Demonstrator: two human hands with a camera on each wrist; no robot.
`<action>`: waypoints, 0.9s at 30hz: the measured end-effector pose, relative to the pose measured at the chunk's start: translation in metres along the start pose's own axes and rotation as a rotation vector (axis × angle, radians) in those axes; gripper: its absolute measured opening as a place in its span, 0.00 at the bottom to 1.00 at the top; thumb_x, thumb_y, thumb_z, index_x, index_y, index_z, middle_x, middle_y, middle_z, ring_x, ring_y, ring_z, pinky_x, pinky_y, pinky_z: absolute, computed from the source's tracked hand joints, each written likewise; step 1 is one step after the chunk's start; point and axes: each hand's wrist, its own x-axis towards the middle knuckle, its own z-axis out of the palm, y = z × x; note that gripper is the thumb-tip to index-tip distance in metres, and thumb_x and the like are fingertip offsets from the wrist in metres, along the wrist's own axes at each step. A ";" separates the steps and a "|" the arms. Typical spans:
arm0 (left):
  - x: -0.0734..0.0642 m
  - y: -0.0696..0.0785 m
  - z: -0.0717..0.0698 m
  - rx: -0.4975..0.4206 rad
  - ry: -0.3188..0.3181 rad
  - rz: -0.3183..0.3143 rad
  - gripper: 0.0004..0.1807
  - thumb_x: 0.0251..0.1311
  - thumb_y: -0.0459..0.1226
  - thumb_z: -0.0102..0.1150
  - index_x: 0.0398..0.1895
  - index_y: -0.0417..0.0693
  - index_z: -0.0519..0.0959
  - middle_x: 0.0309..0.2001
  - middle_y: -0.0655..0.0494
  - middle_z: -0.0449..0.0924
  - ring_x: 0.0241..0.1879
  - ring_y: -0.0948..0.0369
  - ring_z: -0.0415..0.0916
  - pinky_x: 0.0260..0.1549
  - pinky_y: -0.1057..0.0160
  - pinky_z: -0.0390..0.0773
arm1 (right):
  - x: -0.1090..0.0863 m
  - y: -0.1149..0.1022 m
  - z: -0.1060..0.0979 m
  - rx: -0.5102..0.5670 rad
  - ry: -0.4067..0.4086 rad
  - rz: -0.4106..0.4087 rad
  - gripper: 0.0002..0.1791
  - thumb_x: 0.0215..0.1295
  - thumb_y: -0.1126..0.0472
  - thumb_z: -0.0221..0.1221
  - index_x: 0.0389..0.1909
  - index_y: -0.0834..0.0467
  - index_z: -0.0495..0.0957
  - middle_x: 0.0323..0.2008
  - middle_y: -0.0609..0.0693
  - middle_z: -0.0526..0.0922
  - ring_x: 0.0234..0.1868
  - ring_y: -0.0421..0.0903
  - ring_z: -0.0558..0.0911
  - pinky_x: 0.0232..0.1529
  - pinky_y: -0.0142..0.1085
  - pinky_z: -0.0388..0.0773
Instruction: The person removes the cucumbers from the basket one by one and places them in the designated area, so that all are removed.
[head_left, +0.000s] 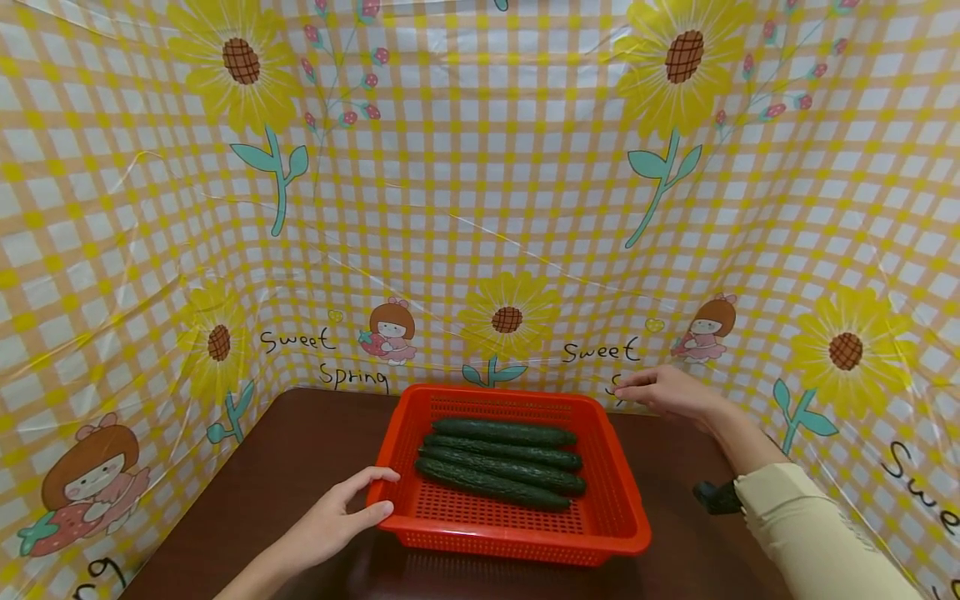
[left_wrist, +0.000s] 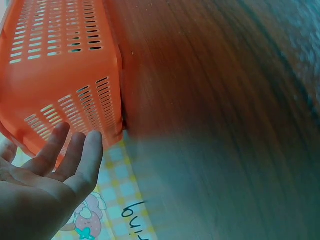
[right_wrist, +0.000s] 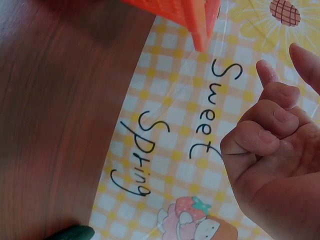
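Observation:
A red plastic basket with slotted walls stands on the dark brown table. Inside it several long dark green cucumbers lie side by side. My left hand is at the basket's left side, its thumb and a finger touching the rim. In the left wrist view its other fingers extend beside the outer wall. Beyond the basket's right back corner, my right hand hovers with loosely curled fingers and holds nothing. The tip of another cucumber shows in the right wrist view; the rest is cut off.
A yellow checked cloth with sunflowers and cartoon figures hangs close around the back and sides of the table. Beside the right sleeve a dark object is partly hidden; its kind is unclear in the head view.

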 end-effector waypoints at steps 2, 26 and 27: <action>0.000 0.001 0.000 -0.005 -0.001 0.006 0.20 0.70 0.46 0.59 0.62 0.52 0.75 0.62 0.53 0.76 0.67 0.48 0.64 0.62 0.40 0.64 | 0.003 -0.003 0.002 0.010 -0.015 -0.007 0.29 0.74 0.47 0.58 0.66 0.63 0.74 0.16 0.39 0.64 0.15 0.39 0.54 0.22 0.37 0.61; -0.001 0.004 -0.001 -0.039 -0.020 0.025 0.20 0.71 0.44 0.58 0.63 0.50 0.74 0.65 0.48 0.74 0.70 0.45 0.61 0.61 0.40 0.65 | 0.047 -0.020 0.044 0.106 -0.087 -0.025 0.25 0.71 0.51 0.61 0.62 0.63 0.78 0.11 0.42 0.60 0.14 0.39 0.53 0.20 0.34 0.59; -0.001 0.004 -0.001 -0.039 -0.020 0.024 0.20 0.71 0.44 0.58 0.63 0.50 0.74 0.65 0.48 0.74 0.69 0.45 0.61 0.61 0.40 0.65 | 0.049 -0.021 0.046 0.114 -0.088 -0.015 0.24 0.71 0.51 0.61 0.61 0.62 0.78 0.11 0.42 0.60 0.14 0.39 0.53 0.20 0.34 0.58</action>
